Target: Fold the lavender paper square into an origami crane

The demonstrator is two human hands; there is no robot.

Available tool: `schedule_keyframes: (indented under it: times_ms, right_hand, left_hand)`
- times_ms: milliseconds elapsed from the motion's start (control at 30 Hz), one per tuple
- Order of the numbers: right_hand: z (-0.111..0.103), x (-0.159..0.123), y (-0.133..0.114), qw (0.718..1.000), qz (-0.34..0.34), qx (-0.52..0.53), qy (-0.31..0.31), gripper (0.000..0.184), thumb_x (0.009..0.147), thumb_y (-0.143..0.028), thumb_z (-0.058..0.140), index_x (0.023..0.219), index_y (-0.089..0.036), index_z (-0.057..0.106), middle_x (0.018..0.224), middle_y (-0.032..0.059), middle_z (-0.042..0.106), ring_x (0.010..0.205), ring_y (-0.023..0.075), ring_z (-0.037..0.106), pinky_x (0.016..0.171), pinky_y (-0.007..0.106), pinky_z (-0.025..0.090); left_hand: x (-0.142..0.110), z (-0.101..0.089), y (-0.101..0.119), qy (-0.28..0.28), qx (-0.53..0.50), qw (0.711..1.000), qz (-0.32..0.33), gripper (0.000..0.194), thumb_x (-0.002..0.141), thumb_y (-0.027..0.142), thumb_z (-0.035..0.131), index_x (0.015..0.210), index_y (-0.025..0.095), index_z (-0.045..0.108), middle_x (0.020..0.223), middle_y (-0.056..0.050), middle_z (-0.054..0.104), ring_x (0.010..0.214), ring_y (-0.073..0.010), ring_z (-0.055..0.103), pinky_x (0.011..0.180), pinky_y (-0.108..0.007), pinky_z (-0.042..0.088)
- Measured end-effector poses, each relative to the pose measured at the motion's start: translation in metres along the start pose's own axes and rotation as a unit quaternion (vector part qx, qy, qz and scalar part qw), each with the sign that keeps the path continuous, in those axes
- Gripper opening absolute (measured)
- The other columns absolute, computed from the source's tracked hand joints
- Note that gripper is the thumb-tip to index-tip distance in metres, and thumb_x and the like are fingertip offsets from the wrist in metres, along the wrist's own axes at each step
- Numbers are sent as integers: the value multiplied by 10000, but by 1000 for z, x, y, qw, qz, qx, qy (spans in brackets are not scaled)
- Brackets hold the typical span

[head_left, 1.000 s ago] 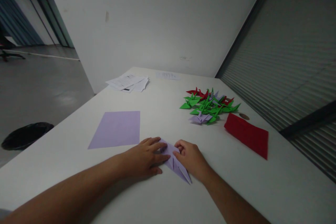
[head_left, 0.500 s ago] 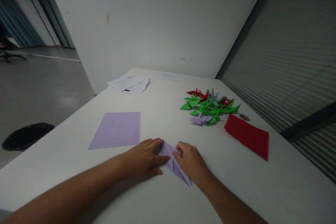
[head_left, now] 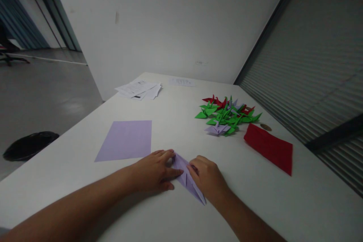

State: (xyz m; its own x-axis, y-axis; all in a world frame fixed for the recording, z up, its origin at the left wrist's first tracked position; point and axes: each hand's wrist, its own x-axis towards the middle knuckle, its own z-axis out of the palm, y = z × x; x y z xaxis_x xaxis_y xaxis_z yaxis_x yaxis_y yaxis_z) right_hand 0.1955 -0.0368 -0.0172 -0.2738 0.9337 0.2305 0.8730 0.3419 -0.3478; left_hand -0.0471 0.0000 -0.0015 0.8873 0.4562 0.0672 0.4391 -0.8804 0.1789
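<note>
A partly folded sheet of lilac origami paper (head_left: pixel 185 179) lies slantwise on the white table, long and pointed toward its near end. My left hand (head_left: pixel 159 171) is spread flat at its upper left, with fingertips resting on the paper and holding nothing. On the right side, my right hand (head_left: pixel 208 176) is closed, its thumb and curled fingers on the paper's right edge. Those fingers partly hide that edge. Beyond my left hand lies a flat, unfolded lilac sheet (head_left: pixel 126 140).
Folded paper cranes (head_left: pixel 227 115) in green, red and lilac are heaped at the back right. Near them lie a red paper stack (head_left: pixel 269 147) and a small round brown object (head_left: pixel 266 127). Printed papers (head_left: pixel 138 89) lie at the far left. A black-lined bin (head_left: pixel 30 145) stands beside the table.
The folded paper's near tip has shifted slightly down and left. My right hand's fingers have moved slightly along its edge; my left hand stays almost where it was.
</note>
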Motion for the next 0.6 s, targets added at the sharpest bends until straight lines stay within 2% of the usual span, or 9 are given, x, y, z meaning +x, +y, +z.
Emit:
schedule_keyframes:
  times_ms: [100, 200, 400, 600]
  right_hand:
    - [-2, 0, 0, 999, 30, -11, 0, 203, 883, -110, 665, 695, -188, 669, 710, 18, 656, 674, 173, 622, 656, 280, 406]
    - [-2, 0, -1, 999, 27, -16, -13, 194, 847, -68, 666, 697, -190, 660, 709, 11, 661, 667, 168, 623, 647, 276, 409]
    - [-2, 0, 3, 998, -55, -16, -37, 187, 833, -10, 649, 767, -185, 666, 802, 22, 664, 743, 168, 644, 688, 259, 460]
    - [-6, 1, 9, 987, -153, -2, -41, 160, 888, -33, 638, 845, -170, 708, 853, 42, 649, 764, 165, 633, 711, 258, 511]
  left_hand:
    - [0, 1, -1, -2, 3, 1000, 2, 578, 932, 575, 607, 1456, 333, 573, 1530, -183, 426, 1385, -393, 467, 1114, -542, 442]
    - [0, 2, -1, -3, 1, 1000, -1, 578, 939, 580, 591, 1464, 340, 564, 1539, -195, 409, 1394, -405, 457, 1113, -550, 441]
    - [0, 4, -2, 1, -1, 1000, 0, 585, 935, 571, 601, 1471, 341, 555, 1538, -195, 392, 1395, -402, 450, 1116, -544, 440]
    - [-2, 6, -4, 8, -2, 1000, 5, 596, 932, 577, 600, 1478, 345, 544, 1529, -187, 386, 1372, -393, 469, 1116, -537, 438]
